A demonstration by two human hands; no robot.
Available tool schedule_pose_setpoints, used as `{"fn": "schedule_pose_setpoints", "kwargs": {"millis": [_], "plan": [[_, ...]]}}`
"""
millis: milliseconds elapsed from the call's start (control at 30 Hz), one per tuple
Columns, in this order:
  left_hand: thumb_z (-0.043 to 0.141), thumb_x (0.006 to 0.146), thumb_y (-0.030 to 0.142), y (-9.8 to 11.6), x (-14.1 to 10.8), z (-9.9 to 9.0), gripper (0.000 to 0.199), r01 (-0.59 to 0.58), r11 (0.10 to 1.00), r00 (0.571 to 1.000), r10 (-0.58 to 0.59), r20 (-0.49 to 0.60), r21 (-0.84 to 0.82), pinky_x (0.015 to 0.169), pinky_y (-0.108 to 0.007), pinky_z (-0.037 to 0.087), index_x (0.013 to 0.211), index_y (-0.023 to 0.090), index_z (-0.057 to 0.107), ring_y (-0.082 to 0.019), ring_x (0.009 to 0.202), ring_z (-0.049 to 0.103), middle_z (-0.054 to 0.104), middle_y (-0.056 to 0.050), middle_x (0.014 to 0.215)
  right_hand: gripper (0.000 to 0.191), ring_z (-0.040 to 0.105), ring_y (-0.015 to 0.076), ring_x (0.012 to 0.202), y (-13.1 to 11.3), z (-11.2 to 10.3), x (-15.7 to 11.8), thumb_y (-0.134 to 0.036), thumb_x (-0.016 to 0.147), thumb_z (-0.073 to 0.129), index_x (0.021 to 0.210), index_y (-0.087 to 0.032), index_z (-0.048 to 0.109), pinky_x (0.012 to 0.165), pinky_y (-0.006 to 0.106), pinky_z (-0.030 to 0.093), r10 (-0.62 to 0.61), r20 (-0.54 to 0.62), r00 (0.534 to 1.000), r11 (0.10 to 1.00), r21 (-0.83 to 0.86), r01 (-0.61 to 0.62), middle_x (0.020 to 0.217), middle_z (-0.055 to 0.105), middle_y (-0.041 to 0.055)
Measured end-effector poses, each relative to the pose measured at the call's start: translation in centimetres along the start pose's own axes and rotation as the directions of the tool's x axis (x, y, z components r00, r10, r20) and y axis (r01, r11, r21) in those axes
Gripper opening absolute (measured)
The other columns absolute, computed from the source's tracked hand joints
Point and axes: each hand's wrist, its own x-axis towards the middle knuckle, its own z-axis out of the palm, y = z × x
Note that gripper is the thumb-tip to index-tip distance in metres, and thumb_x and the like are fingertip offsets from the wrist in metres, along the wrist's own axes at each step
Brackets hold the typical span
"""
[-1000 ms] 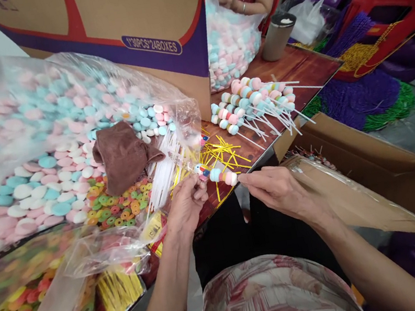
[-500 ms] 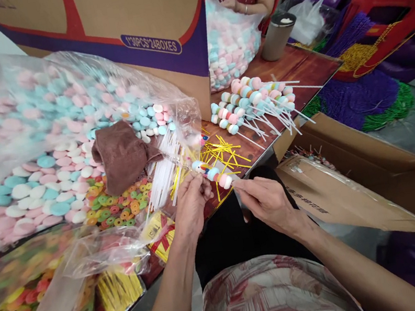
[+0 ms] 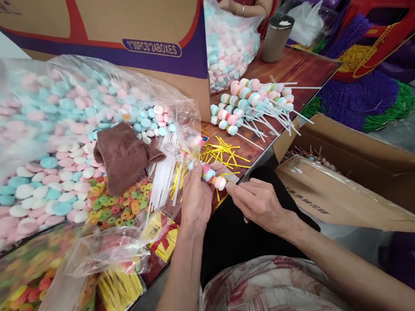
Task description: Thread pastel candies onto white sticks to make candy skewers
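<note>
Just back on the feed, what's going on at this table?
A person holds one candy skewer near the table edge, left hand around its far end, right hand pinching at its near end. Other skewers lie piled on the table, close to loose yellow ties. A co-worker's hand is by the far bag.

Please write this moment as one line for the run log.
left hand: holding candy skewer | right hand: fingertips at its near end | nearby: yellow ties, white sticks, brown cloth, skewer pile

On my feed, light is soft; the large clear bag (image 3: 131, 78) glints, and shadow fills below the surface's (image 3: 296, 69) near edge.
</note>
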Motion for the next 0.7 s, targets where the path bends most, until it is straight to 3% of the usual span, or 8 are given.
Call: {"fn": "schedule_pose_setpoints", "kwargs": {"millis": [100, 200, 267, 333, 400, 467, 533, 700], "plan": [[0.066, 0.088, 0.029, -0.2, -0.3, 0.2, 0.016, -0.044, 0.999, 0.997, 0.042, 0.067, 0.024, 0.082, -0.026, 0.052, 0.079, 0.016, 0.065, -0.013, 0.079, 0.065, 0.066, -0.002, 0.077, 0.024, 0.045, 0.0098, 0.05, -0.5, 0.9, 0.0, -0.009, 0.096, 0.048, 0.082, -0.013, 0.067, 0.054, 0.028, 0.031, 0.048, -0.022, 0.999, 0.999, 0.015, -0.047, 0.056, 0.056, 0.0001], [0.063, 0.091, 0.029, 0.2, -0.3, 0.2, 0.018, 0.004, 1.0, 0.99, -0.005, 0.14, 0.007, 0.081, -0.026, 0.052, 0.079, 0.015, 0.066, -0.014, 0.078, 0.064, 0.066, -0.004, 0.077, 0.024, 0.049, 0.0106, 0.053, -1.2, 1.5, 0.3, -0.014, 0.097, 0.047, 0.085, -0.016, 0.067, 0.056, 0.026, 0.036, 0.231, -0.016, 0.973, 0.948, 0.231, -0.221, 0.062, 0.06, 0.0015], [0.062, 0.091, 0.029, 0.6, -0.3, 0.1, 0.018, 0.089, 0.994, 0.985, -0.079, 0.152, -0.063, 0.079, -0.027, 0.053, 0.079, 0.015, 0.065, -0.013, 0.076, 0.064, 0.066, -0.004, 0.078, 0.019, 0.052, 0.0109, 0.057, -1.8, 1.5, 0.6, -0.019, 0.096, 0.05, 0.09, -0.017, 0.068, 0.057, 0.025, 0.041, 0.408, 0.04, 0.912, 0.788, 0.488, -0.374, 0.067, 0.061, 0.0016], [0.062, 0.091, 0.029, 0.9, -0.2, 0.0, 0.018, 0.163, 0.977, 0.977, -0.141, 0.16, -0.138, 0.079, -0.028, 0.053, 0.079, 0.015, 0.063, -0.013, 0.075, 0.064, 0.066, -0.004, 0.08, 0.016, 0.047, 0.0099, 0.053, -2.3, 1.3, 0.9, -0.024, 0.095, 0.054, 0.089, -0.017, 0.068, 0.053, 0.024, 0.039, 0.547, 0.178, 0.818, 0.52, 0.694, -0.498, 0.062, 0.055, -0.0015], [0.062, 0.091, 0.03, 0.9, -0.1, 0.1, 0.018, 0.191, 0.965, 0.97, -0.157, 0.186, -0.179, 0.078, -0.028, 0.054, 0.08, 0.016, 0.063, -0.013, 0.076, 0.065, 0.065, -0.003, 0.08, 0.017, 0.037, 0.0081, 0.046, -2.7, 1.0, 1.2, -0.027, 0.093, 0.057, 0.084, -0.017, 0.066, 0.046, 0.022, 0.032, 0.613, 0.324, 0.721, 0.256, 0.782, -0.569, 0.053, 0.043, -0.0059], [0.064, 0.089, 0.033, 0.5, -0.2, 0.2, 0.019, 0.186, 0.967, 0.965, -0.146, 0.22, -0.175, 0.077, -0.028, 0.054, 0.079, 0.016, 0.063, -0.014, 0.077, 0.065, 0.065, -0.002, 0.078, 0.019, 0.031, 0.0071, 0.044, -3.0, 0.7, 1.4, -0.03, 0.093, 0.058, 0.081, -0.017, 0.065, 0.043, 0.022, 0.026, 0.644, 0.389, 0.659, 0.123, 0.797, -0.591, 0.05, 0.036, -0.0079], [0.065, 0.088, 0.036, 0.0, -0.3, 0.3, 0.023, 0.177, 0.975, 0.96, -0.141, 0.243, -0.131, 0.078, -0.029, 0.054, 0.077, 0.016, 0.063, -0.015, 0.077, 0.065, 0.064, -0.003, 0.078, 0.02, 0.035, 0.0073, 0.046, -3.0, 0.6, 1.6, -0.029, 0.092, 0.058, 0.079, -0.017, 0.065, 0.045, 0.021, 0.03, 0.661, 0.351, 0.663, 0.175, 0.787, -0.591, 0.052, 0.04, -0.0068], [0.068, 0.086, 0.038, -0.3, -0.6, -0.3, 0.023, 0.157, 0.987, 0.969, -0.147, 0.197, -0.038, 0.082, -0.028, 0.054, 0.08, 0.016, 0.065, -0.014, 0.078, 0.065, 0.066, -0.002, 0.078, 0.017, 0.059, 0.0122, 0.071, -2.2, 1.0, 1.5, -0.023, 0.094, 0.054, 0.084, -0.017, 0.066, 0.071, 0.024, 0.049, 0.542, 0.093, 0.835, 0.594, 0.661, -0.459, 0.078, 0.064, 0.0024]]}}
